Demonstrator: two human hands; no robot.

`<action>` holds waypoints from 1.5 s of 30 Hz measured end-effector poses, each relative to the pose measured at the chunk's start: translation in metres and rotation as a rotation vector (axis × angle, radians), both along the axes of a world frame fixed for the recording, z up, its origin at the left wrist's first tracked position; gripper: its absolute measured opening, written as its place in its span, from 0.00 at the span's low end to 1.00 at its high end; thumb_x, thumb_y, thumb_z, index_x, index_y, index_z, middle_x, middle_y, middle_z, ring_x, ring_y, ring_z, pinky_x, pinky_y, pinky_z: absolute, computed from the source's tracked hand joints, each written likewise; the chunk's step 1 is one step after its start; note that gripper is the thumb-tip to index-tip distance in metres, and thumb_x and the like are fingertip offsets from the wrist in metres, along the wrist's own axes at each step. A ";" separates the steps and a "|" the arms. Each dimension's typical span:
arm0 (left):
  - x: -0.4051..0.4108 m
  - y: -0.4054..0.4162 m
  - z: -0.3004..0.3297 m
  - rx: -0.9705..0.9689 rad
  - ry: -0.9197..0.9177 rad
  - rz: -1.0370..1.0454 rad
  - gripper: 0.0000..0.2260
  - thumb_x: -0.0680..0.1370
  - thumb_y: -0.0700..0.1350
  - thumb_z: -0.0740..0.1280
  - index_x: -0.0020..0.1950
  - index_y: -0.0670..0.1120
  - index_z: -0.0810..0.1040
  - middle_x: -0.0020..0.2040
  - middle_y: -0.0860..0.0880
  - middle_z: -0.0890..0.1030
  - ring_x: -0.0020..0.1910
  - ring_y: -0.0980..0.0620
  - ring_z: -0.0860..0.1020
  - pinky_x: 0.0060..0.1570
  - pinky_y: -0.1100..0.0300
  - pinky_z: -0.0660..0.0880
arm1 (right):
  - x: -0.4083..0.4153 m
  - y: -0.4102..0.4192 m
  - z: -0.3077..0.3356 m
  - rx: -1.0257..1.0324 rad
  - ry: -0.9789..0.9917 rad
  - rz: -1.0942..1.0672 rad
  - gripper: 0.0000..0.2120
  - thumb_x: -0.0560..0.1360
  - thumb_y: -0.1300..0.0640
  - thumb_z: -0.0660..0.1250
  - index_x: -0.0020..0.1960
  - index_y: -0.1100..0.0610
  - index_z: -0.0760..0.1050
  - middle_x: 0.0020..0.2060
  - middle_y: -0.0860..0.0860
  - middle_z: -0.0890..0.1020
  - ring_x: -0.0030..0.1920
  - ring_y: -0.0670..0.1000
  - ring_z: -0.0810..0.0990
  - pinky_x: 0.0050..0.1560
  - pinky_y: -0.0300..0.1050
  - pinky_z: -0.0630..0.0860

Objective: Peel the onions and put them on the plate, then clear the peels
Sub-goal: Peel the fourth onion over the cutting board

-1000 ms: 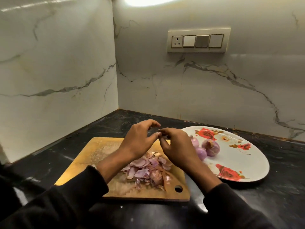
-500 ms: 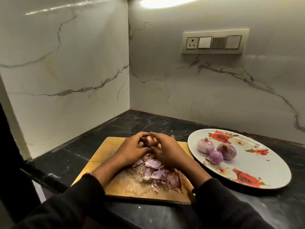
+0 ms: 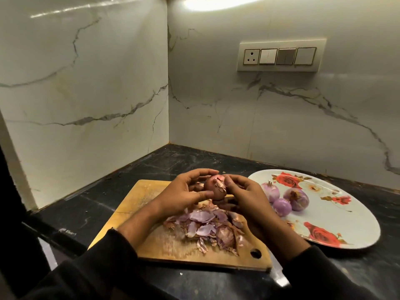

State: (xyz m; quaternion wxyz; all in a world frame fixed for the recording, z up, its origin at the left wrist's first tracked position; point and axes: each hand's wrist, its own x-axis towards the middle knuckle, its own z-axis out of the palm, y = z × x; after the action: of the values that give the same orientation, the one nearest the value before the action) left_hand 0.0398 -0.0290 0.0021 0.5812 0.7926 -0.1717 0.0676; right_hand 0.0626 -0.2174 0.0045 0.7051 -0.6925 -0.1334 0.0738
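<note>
Both hands up over the cutting board (image 3: 151,241), 1 unpeeled onion (image 3: 213,188) btwn them. Left hand (image 3: 184,197) curled round its left side, thumb across the front; right hand (image 3: 243,197) grips the right side, fingertips at a loose flake of skin near the top. Below, 1 pile of peels (image 3: 207,226) on the board, purple & brown, too jumbled to count. 1 floral plate (image 3: 337,215) just right of the board on the dark bench (image 3: 91,211), w/ 3 peeled onions (image 3: 282,199) clustered at its left part, touching. 1 switch panel (image 3: 281,56) on the marble wall.
</note>
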 end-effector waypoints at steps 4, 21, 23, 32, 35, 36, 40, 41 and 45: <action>0.005 -0.004 0.003 0.054 0.041 -0.088 0.22 0.77 0.36 0.72 0.69 0.50 0.76 0.64 0.48 0.79 0.58 0.50 0.83 0.57 0.52 0.81 | -0.007 -0.005 -0.007 -0.010 -0.016 -0.063 0.09 0.83 0.55 0.62 0.58 0.57 0.79 0.44 0.57 0.87 0.40 0.57 0.88 0.38 0.48 0.84; 0.014 0.004 -0.003 0.060 0.137 -0.132 0.23 0.72 0.40 0.77 0.65 0.50 0.77 0.62 0.50 0.79 0.59 0.52 0.81 0.56 0.54 0.81 | -0.008 0.001 -0.025 -0.390 -0.654 -0.336 0.10 0.75 0.65 0.73 0.43 0.50 0.83 0.35 0.43 0.83 0.37 0.42 0.81 0.36 0.41 0.79; 0.014 0.002 -0.004 0.056 0.134 -0.119 0.24 0.71 0.42 0.77 0.65 0.50 0.75 0.61 0.49 0.80 0.58 0.52 0.82 0.56 0.55 0.81 | -0.004 0.002 -0.025 -0.486 -0.777 -0.364 0.09 0.75 0.66 0.72 0.43 0.52 0.80 0.36 0.44 0.81 0.37 0.43 0.78 0.35 0.41 0.77; 0.010 0.001 -0.006 -0.031 0.156 -0.172 0.17 0.79 0.46 0.66 0.68 0.50 0.75 0.63 0.46 0.78 0.61 0.48 0.80 0.58 0.54 0.80 | 0.003 0.001 -0.027 -0.524 -0.715 -0.154 0.10 0.83 0.51 0.61 0.43 0.44 0.68 0.41 0.44 0.73 0.41 0.44 0.72 0.40 0.38 0.67; 0.006 -0.004 -0.006 0.036 0.110 -0.145 0.16 0.79 0.47 0.61 0.67 0.49 0.74 0.61 0.48 0.79 0.60 0.49 0.80 0.61 0.52 0.78 | 0.001 0.002 -0.027 -0.653 -0.841 -0.106 0.12 0.83 0.42 0.56 0.42 0.42 0.60 0.38 0.41 0.71 0.40 0.42 0.71 0.38 0.38 0.65; 0.006 -0.006 -0.007 0.042 0.097 -0.142 0.16 0.79 0.46 0.60 0.66 0.49 0.74 0.59 0.48 0.79 0.59 0.48 0.80 0.61 0.50 0.78 | 0.002 0.002 -0.026 -0.634 -0.872 -0.106 0.11 0.84 0.44 0.56 0.43 0.41 0.60 0.37 0.40 0.71 0.39 0.42 0.72 0.37 0.38 0.63; 0.002 -0.011 -0.005 0.032 0.057 -0.123 0.16 0.76 0.51 0.69 0.62 0.50 0.73 0.54 0.49 0.79 0.51 0.53 0.81 0.52 0.56 0.81 | 0.002 0.002 -0.020 -0.525 -0.865 -0.126 0.14 0.84 0.50 0.60 0.39 0.44 0.65 0.31 0.41 0.72 0.32 0.44 0.71 0.32 0.37 0.63; 0.002 -0.011 -0.004 0.067 0.018 -0.110 0.19 0.73 0.50 0.74 0.61 0.49 0.73 0.53 0.49 0.79 0.49 0.54 0.81 0.49 0.58 0.81 | 0.002 0.003 -0.019 -0.476 -0.837 -0.115 0.16 0.84 0.51 0.61 0.38 0.44 0.65 0.29 0.42 0.72 0.31 0.44 0.70 0.31 0.37 0.62; -0.001 -0.011 0.001 0.068 -0.031 -0.111 0.20 0.70 0.44 0.77 0.58 0.45 0.74 0.46 0.55 0.81 0.44 0.56 0.82 0.44 0.62 0.80 | -0.002 0.005 -0.011 -0.326 -0.669 -0.040 0.17 0.83 0.53 0.62 0.36 0.46 0.70 0.29 0.43 0.73 0.30 0.43 0.69 0.31 0.38 0.64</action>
State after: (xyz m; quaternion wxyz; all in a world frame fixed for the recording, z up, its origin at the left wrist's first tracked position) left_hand 0.0390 -0.0405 0.0036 0.5542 0.8000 -0.2263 0.0418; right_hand 0.0606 -0.2124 -0.0069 0.5040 -0.7841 -0.3294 -0.1503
